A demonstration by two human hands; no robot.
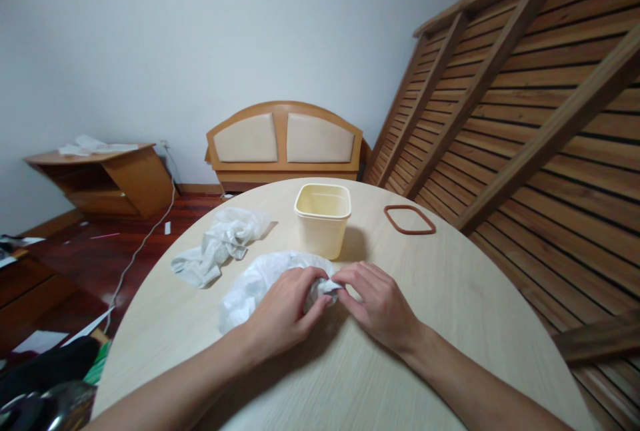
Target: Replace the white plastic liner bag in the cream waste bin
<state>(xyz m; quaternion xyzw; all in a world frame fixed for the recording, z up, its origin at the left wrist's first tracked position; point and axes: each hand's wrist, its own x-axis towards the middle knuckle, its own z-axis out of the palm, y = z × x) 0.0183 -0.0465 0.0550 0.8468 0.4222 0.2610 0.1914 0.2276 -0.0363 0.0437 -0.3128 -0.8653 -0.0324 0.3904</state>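
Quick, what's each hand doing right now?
Left hand: closed, pinching the nearer white plastic bag.
Right hand: closed, pinching the gathered end of that same bag.

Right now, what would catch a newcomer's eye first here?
Probably the left hand and right hand, pinching a white plastic bag on the round table. Just beyond stands a pale yellow container, with a brown ring lying to its right. A big slatted wooden panel slants along the view's right side.
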